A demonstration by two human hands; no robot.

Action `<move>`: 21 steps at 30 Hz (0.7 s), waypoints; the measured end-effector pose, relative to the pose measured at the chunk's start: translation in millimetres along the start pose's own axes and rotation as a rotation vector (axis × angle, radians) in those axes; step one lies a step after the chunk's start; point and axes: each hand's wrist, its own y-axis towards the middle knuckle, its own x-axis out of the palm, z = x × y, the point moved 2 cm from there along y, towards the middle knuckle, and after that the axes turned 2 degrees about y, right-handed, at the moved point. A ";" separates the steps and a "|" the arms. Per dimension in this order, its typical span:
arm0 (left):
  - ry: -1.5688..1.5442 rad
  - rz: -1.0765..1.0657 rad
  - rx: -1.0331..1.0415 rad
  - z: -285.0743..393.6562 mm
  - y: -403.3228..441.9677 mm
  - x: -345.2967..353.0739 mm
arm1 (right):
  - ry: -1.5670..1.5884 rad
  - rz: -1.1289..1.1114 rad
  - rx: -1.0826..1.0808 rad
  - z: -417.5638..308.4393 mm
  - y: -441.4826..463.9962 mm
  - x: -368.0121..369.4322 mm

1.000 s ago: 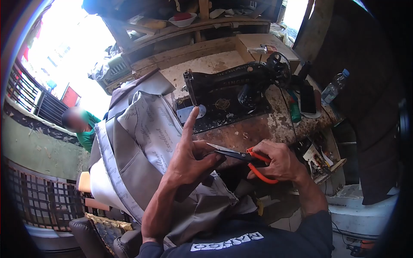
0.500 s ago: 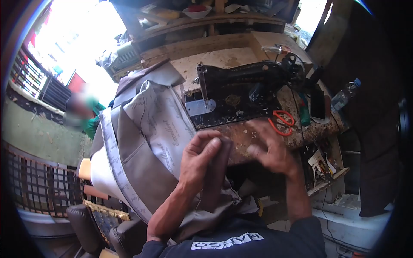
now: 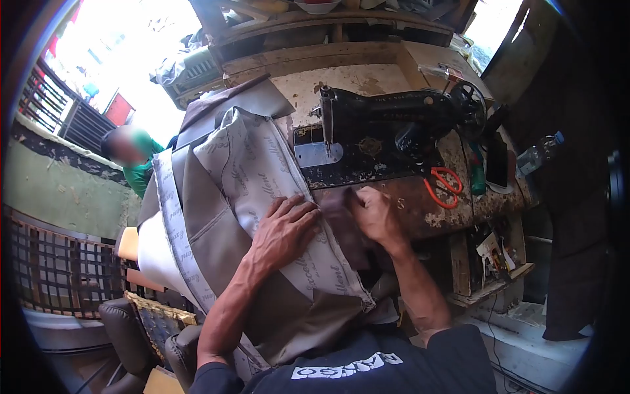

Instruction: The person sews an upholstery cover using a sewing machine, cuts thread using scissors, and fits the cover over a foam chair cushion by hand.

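Your left hand (image 3: 283,231) lies open on soft-looking cloth (image 3: 244,174); at three o'clock, your right hand (image 3: 378,215) grips limp-looking dark fabric (image 3: 342,222), best held edgewise.

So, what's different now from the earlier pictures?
The right hand let go of the orange-handled scissors, which now lie on the table, and took hold of the dark strip. The left hand let go of that strip and moved left, flat onto the lettered cloth. The sewing machine and bottle stayed put.

L hand (image 3: 286,228) on printed fabric (image 3: 246,167); R hand (image 3: 378,217) w/ dk cloth (image 3: 342,223)
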 end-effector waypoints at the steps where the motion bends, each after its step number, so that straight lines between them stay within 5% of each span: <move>1: 0.002 0.036 -0.020 1.4 -0.4 -1.1 | -0.228 0.052 -0.086 7.5 7.0 7.4; 3: 0.004 0.124 -0.026 -1.1 -3.8 5.1 | -0.466 0.098 -0.175 3.2 11.6 11.0; 7: 0.069 0.038 -0.049 -3.1 -7.4 6.4 | -0.030 -0.156 -0.469 -63.6 5.7 0.1; 11: -0.067 -0.028 -0.147 -0.7 -11.1 3.8 | 0.538 -0.303 -0.319 -119.5 5.9 -24.5; 13: -0.022 -0.033 -0.131 1.7 -9.0 -2.2 | 0.881 -0.330 -0.033 -122.6 22.1 -16.1; 14: 0.022 -0.042 -0.113 3.4 -10.7 -5.1 | 0.881 -0.330 -0.027 -108.5 28.6 2.7; 16: -0.011 -0.061 -0.111 0.7 -14.9 -6.2 | 0.161 -0.170 0.161 -52.7 46.7 50.5; 21: -0.083 -0.073 -0.107 -4.5 -13.1 -10.2 | 0.226 -0.079 0.336 -19.0 6.9 65.3</move>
